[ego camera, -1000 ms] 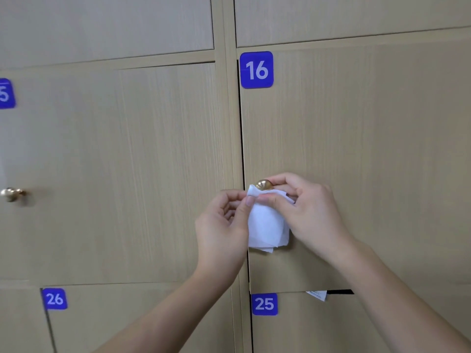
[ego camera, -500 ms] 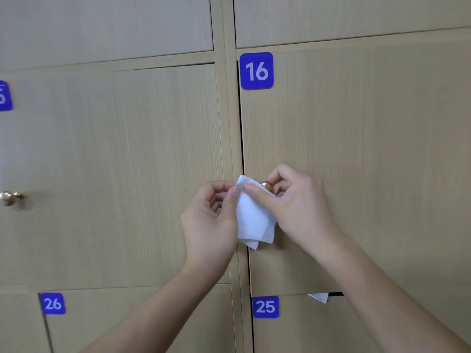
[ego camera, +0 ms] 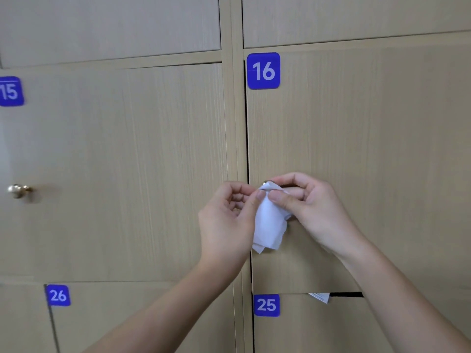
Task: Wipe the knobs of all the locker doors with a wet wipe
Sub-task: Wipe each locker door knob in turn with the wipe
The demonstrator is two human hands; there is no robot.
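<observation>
Wet wipe [ego camera: 270,220] hangs crumpled and white between our two hands in front of locker door 16 [ego camera: 356,161], its top corner pinched level with the door's brass knob [ego camera: 266,183], of which only a sliver shows above the cloth, at the door's left edge. Our left hand [ego camera: 226,225] grips the wipe's upper left edge, thumb and forefinger clamped on it, the other fingers curled toward the palm. Our right hand [ego camera: 313,207] pinches the same top corner from the right, thumb pressed on the cloth and fingers [ego camera: 293,180] arched over the knob; we cannot tell whether they touch the metal. The wipe's lower folds dangle free against the pale wood. A blue plate marked 16 [ego camera: 263,70] sits at that door's upper left corner. To the left, door 15 [ego camera: 122,174] carries its own brass knob [ego camera: 19,191], uncovered, near the frame's edge. Below, plates 26 [ego camera: 58,295] and 25 [ego camera: 266,305] mark the next row, and a scrap of white paper [ego camera: 319,297] pokes from the dark gap above door 25.
</observation>
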